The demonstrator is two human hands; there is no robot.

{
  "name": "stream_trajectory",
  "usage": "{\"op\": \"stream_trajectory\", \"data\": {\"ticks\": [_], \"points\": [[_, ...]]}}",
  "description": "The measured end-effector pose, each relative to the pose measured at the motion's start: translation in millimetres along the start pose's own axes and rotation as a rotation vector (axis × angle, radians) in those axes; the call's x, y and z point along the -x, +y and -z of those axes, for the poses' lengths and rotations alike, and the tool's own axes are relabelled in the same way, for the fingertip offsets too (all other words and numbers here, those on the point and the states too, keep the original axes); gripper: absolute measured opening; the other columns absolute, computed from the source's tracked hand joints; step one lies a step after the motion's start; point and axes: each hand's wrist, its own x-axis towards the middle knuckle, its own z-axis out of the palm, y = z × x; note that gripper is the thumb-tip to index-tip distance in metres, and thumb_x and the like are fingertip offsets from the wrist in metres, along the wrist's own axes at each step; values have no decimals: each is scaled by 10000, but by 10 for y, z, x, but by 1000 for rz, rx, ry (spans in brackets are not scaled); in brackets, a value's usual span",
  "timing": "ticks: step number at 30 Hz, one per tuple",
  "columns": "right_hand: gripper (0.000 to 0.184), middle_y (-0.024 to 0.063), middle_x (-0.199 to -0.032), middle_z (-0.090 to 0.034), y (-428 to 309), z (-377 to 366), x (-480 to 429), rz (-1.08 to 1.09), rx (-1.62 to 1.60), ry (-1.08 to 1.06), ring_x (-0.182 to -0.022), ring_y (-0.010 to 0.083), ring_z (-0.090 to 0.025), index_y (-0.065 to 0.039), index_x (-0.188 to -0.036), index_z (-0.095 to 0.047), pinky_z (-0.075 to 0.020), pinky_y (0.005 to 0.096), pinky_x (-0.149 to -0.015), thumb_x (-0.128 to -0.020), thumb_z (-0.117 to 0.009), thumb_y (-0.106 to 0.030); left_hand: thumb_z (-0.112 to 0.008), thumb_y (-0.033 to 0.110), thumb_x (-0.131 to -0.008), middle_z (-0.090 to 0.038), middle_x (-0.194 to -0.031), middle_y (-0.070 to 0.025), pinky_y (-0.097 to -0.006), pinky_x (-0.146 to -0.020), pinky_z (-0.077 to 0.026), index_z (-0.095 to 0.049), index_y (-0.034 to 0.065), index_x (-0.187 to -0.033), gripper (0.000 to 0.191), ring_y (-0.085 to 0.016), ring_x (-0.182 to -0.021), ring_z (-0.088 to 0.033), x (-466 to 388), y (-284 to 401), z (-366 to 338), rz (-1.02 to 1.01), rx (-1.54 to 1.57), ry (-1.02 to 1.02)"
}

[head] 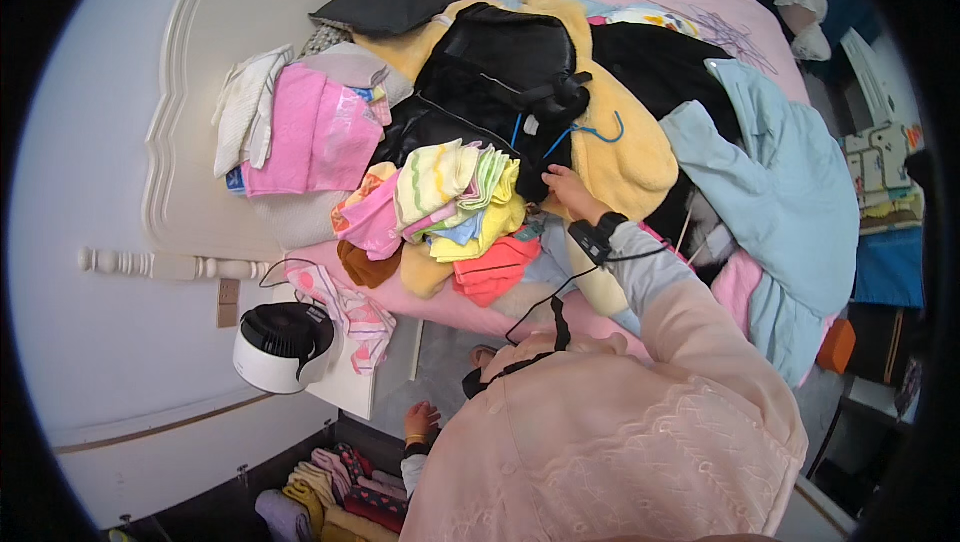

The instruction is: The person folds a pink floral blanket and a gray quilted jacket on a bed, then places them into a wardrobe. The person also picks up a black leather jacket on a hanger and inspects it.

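Observation:
My right hand (571,192) reaches over the bed, its fingertips against the edge of a shiny black jacket (480,103). Whether they grip the fabric is unclear. A blue clothes hanger (592,129) sticks out of the jacket, its hook lying on a yellow fleece garment (630,152). Left of this hand rests a pile of folded small towels (442,185), yellow, white, green and pink. My left hand (422,420) hangs low beside my body, empty, with its fingers loosely curled. Beneath it, rolled clothes (330,486) fill an open dark drawer or compartment.
Folded pink towels (315,129) and a dark cushion (386,7) lie near the white headboard (202,91). A light blue garment (795,167) drapes over the bed's right side. A white-and-black fan (285,347) stands on a white bedside surface (352,384). Thin black cable (551,298) crosses before me.

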Motion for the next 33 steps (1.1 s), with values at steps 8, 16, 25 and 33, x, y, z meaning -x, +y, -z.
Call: {"op": "stream_trajectory", "data": {"ticks": [8, 16, 25, 33], "points": [[271, 192, -852, -630, 109, -289, -501, 244, 88, 294, -825, 318, -600, 12, -835, -587, -454, 394, -739, -780, -595, -254, -528, 279, -872, -638, -920, -118, -371, -584, -486, -533, 57, -1123, 335, -256, -762, -624, 428, -1236, -87, -94, -297, 51], [346, 198, -889, -626, 248, 69, -464, 104, 195, 401, -884, 344, -591, 25, -919, -581, -454, 388, -779, -757, -639, -275, -528, 266, -873, -637, -915, -93, -325, -564, -470, -536, 65, -1115, 316, -209, -744, -624, 412, -525, -337, -48, -330, -28], [617, 248, -1083, -563, -139, -113, -526, 88, 159, 550, -1026, 380, -528, 92, -1109, -483, -403, 372, -884, -711, -714, -319, -548, 255, -862, -625, -1000, -121, -388, -694, -507, -521, 36, -1136, 352, -248, -837, -623, -105, 899, -443, -20, 80, -6], [363, 69, -1046, -615, -600, -390, -741, 271, 11, 100, -922, 164, -555, 19, -1071, -580, -416, 291, -826, -795, -648, -206, -600, 197, -821, -650, -841, -115, -279, -587, -501, -599, -29, -1007, 292, -168, -686, -624, -306, 1059, -254, -132, -355, 11]]}}
